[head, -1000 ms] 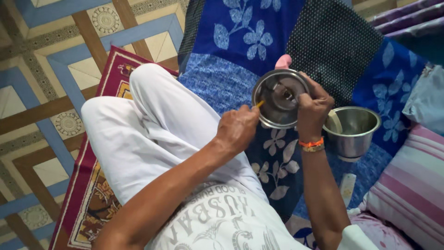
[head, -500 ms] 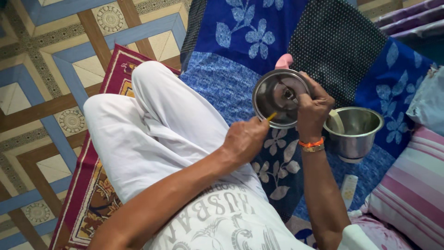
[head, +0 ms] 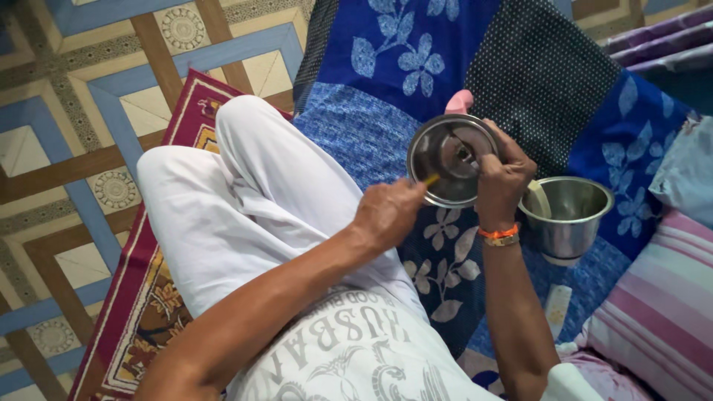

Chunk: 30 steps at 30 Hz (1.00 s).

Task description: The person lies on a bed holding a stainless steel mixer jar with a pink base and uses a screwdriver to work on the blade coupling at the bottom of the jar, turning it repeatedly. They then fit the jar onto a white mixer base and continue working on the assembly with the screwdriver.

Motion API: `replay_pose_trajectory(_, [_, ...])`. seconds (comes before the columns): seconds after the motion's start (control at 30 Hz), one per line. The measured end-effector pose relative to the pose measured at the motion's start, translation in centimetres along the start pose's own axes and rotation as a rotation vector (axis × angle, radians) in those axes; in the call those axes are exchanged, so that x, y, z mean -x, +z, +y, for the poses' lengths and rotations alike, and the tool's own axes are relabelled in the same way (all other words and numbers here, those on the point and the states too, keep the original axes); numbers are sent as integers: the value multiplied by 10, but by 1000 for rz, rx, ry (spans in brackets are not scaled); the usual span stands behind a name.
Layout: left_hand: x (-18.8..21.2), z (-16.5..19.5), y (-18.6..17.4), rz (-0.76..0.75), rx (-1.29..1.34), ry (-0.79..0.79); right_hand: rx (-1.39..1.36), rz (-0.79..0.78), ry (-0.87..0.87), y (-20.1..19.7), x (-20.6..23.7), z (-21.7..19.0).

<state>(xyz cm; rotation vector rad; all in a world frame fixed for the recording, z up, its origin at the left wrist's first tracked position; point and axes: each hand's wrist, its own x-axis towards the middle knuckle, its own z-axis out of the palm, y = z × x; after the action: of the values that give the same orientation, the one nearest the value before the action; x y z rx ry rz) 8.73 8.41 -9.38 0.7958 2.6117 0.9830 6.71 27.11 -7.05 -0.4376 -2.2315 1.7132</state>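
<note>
While our right hand [head: 503,178] grips the round steel lid [head: 451,159] by its rim at centre frame, our left hand [head: 388,214], at its eight o'clock, pinches a thin yellow stick [head: 431,179] touching that rim; a steel bowl [head: 570,215] sits at three o'clock on the blue patchwork quilt [head: 386,82].

lid [head: 453,160] in right hand [head: 505,178], above the quilt [head: 386,89] | left hand [head: 386,215] just left of lid | bowl [head: 572,215] on quilt, right of right hand | rug [head: 148,297] under legs, left of quilt | pillow [head: 661,312] right of bowl
</note>
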Motion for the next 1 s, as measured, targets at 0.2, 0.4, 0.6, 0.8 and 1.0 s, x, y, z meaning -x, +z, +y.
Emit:
replay_pose_trajectory(0.2, [4, -2, -5, -64, -10, -24, -2, -1, -46, 3, 4, 1])
replay_pose_trajectory(0.4, [9, -6, -3, -28, -8, -29, 14, 4, -39, 6, 7, 0])
replay_pose_trajectory(0.6, [10, -6, 0, -7, -12, -12, -9, 18, -22, 5, 8, 4])
replay_pose_trajectory(0.8, [7, -6, 0, 21, -30, -8, -12, 13, -58, 1, 6, 9])
replay_pose_trajectory(1.0, [4, -6, 3, 40, -13, 28, 3, 32, -61, -4, 8, 11])
